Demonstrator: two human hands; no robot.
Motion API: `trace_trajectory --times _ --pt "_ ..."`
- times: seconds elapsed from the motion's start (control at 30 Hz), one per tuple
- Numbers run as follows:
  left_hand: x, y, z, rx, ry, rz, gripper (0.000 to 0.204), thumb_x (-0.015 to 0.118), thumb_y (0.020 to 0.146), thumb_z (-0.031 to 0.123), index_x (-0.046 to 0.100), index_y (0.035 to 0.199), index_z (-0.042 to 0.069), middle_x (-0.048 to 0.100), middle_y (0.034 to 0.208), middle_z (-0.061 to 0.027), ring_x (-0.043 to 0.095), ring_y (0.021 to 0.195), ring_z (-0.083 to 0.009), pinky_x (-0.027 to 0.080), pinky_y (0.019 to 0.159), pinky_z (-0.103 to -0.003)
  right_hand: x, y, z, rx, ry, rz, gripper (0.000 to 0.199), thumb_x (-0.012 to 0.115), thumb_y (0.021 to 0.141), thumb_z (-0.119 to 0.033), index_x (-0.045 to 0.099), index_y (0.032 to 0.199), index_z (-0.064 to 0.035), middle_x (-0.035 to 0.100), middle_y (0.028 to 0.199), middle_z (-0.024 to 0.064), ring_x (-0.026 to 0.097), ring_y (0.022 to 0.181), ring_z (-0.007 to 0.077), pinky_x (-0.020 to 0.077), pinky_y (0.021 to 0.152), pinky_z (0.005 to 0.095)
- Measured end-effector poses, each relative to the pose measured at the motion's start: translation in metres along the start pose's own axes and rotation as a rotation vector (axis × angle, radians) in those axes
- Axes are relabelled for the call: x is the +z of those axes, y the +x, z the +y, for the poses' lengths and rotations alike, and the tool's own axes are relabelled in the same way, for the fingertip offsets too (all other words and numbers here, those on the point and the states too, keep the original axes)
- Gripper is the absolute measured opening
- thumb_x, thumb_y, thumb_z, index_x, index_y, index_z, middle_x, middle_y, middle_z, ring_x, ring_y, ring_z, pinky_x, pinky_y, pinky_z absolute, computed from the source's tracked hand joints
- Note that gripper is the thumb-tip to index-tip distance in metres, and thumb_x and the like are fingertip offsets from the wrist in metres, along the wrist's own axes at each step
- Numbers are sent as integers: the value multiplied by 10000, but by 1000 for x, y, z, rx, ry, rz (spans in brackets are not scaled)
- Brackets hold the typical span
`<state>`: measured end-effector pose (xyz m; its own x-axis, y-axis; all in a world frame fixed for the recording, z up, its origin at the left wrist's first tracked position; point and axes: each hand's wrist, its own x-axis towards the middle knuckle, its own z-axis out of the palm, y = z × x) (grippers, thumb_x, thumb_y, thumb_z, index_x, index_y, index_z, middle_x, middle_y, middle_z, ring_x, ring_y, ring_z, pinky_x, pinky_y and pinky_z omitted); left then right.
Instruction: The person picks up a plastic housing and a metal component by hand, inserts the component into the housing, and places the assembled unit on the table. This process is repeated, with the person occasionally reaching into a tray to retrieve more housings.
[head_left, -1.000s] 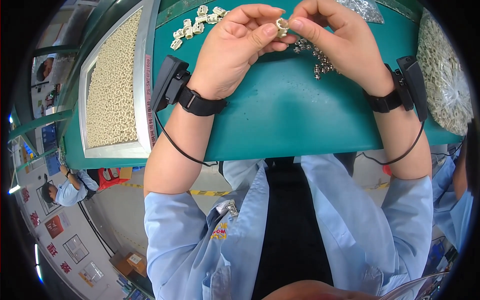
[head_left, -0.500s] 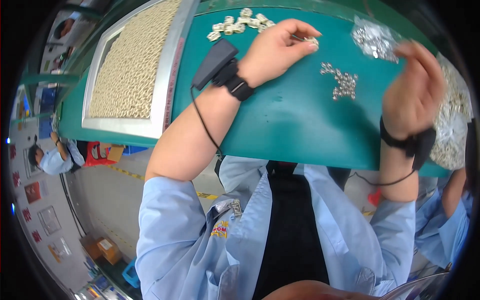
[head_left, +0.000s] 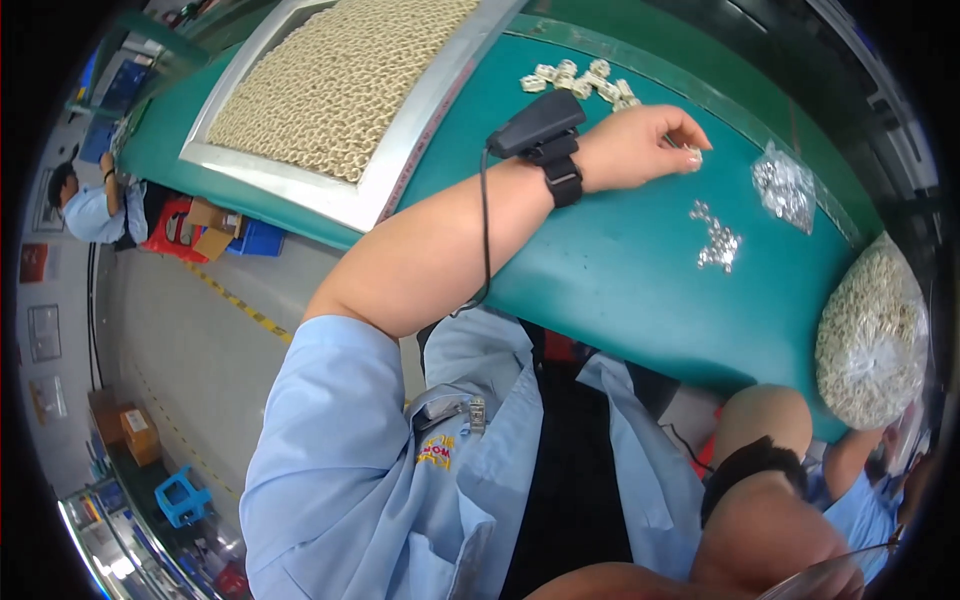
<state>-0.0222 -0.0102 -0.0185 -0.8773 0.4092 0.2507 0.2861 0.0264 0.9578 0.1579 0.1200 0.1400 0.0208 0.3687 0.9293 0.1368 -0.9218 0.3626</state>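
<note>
On the green table [head_left: 600, 260], the left hand [head_left: 640, 148] pinches a small pale ring piece [head_left: 693, 155] between curled fingertips; silver parts [head_left: 718, 240] lie just beyond. The right hand [head_left: 780, 540] sits low, its grip unclear.

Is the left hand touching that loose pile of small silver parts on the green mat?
Apart. In the head view the left hand rests on the green mat with bare mat between it and the pile of small silver parts.

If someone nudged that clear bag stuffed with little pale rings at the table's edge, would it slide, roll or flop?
The bag of pale rings would probably slump rather than roll: its bulging film looks soft. Packed full, it is likely heavy for its size. It sits at the green table's edge, so a push might tip it off.
</note>
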Motion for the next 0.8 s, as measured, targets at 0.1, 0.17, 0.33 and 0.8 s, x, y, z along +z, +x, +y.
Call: trace_trajectory --times 0.1,0.17,0.33,0.8 --pt "3 6 -4 16 -59 -14 247 655 881 143 609 1104 48 630 993 -31 611 890 -98 500 807 -247 -4 -6 6 -149 765 75 278 656 856 -65 557 1070 82 619 966 161 605 964 287 492 870 384" --pt "6 0 3 -19 38 -16 249 661 874 147 612 1099 53 632 999 -33 613 894 -98 498 813 -246 -4 -5 5 -126 868 113 282 638 863 -59 544 1086 85 608 988 165 597 979 285 485 880 382" --pt "6 1 -2 61 44 13 259 678 837 211 639 1050 69 653 987 -57 633 898 -139 508 806 -284 6 -12 5 -112 1109 228 294 594 881 -45 512 1127 94 579 1043 175 575 1017 281 470 905 379" --pt "5 -5 9 -20 69 -16 256 667 856 181 619 1075 58 641 987 -45 623 899 -115 500 813 -264 21 -9 -16 55 1693 501 336 471 931 -6 420 1240 117 499 1197 203 514 1124 271 426 974 368"
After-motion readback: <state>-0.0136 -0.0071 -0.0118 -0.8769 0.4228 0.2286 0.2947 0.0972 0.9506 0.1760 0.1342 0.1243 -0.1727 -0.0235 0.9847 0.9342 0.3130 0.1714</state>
